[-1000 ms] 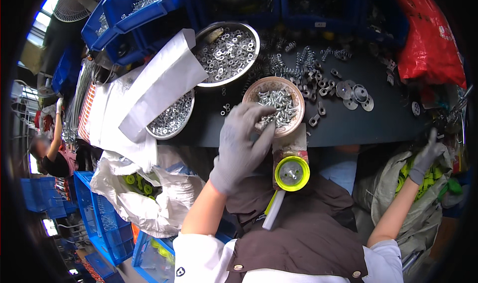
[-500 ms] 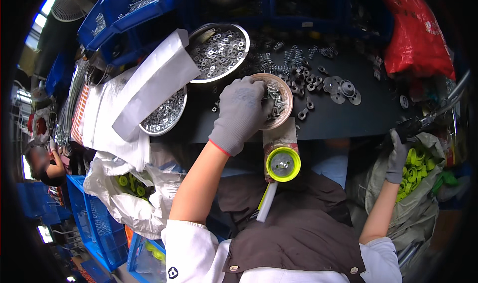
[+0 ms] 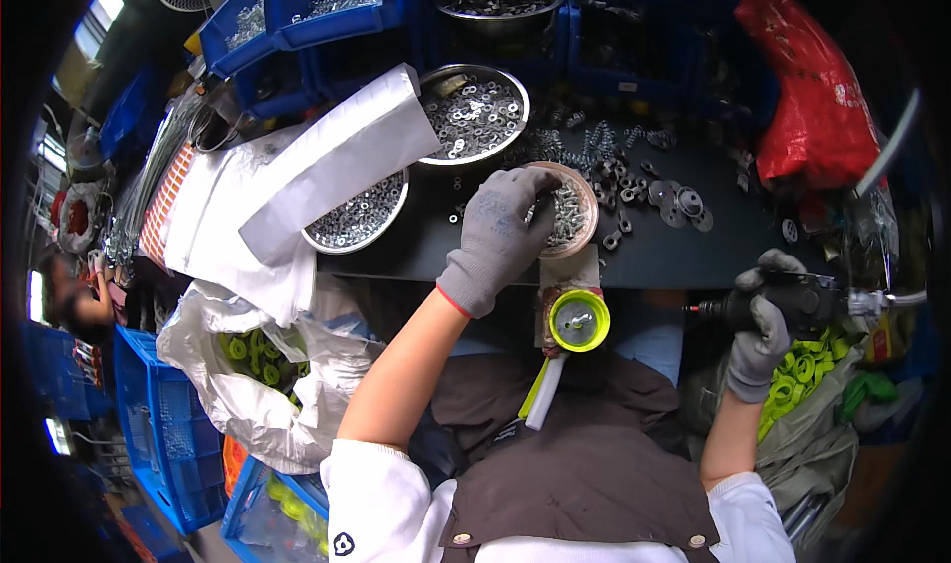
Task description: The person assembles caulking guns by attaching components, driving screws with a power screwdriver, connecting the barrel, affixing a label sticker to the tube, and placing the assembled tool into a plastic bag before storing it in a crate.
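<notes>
My gloved left hand [image 3: 502,228] reaches into a small pinkish bowl [image 3: 594,216] of screws [image 3: 568,211]. Its fingers are curled together at the bowl's left side, and whatever they pinch is hidden. On the right, my gloved right hand [image 3: 763,335] is wrapped round a black power screwdriver [image 3: 792,301], its bit pointing left and a hose fitting at its rear. Between the hands, a lime-green round part [image 3: 606,320] with a clear disc inside sits on a small block [image 3: 570,271] at the table edge. A white and lime handle [image 3: 544,395] extends from it towards me.
Steel bowls of nuts [image 3: 474,157] stand behind my left hand, partly under a white folded sheet [image 3: 342,162]. Springs, small metal fittings and discs [image 3: 681,204] lie to the right. Sacks of lime parts [image 3: 263,360] flank me. Blue bins [image 3: 332,28] and a red bag [image 3: 812,117] line the back.
My right hand has closed round the power screwdriver and brought it left, nearer the lime-green part. My left hand stays at the screw bowl. The whole view has shifted slightly.
</notes>
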Available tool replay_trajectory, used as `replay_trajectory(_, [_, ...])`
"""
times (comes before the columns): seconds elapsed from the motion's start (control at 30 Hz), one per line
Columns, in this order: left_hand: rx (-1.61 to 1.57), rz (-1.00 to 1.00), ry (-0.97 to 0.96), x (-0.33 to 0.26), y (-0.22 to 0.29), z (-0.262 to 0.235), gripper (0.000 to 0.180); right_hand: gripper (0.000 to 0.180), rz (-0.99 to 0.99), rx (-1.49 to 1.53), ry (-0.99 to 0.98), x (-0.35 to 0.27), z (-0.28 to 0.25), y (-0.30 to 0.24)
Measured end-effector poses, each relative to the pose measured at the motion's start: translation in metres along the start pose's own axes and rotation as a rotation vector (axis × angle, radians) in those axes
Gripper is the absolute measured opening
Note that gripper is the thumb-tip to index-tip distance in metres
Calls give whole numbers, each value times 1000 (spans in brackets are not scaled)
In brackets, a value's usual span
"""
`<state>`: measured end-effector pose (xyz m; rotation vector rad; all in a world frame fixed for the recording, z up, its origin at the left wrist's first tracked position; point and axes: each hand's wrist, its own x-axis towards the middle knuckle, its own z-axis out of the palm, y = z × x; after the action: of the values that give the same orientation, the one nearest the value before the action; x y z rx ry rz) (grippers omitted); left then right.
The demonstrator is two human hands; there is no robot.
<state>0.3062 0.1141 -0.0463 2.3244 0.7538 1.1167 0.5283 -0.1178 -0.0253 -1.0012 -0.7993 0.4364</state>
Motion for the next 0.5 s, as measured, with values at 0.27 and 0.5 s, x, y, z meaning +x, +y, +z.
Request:
replay_trajectory(0.27, [56,38,37,-5,-5,-5,16,56,-188,175,-101,12,89,-43])
replay_trajectory(0.5, [109,-3,-194,4,9,-1,16,63,-218,217,-357,14,75,-32])
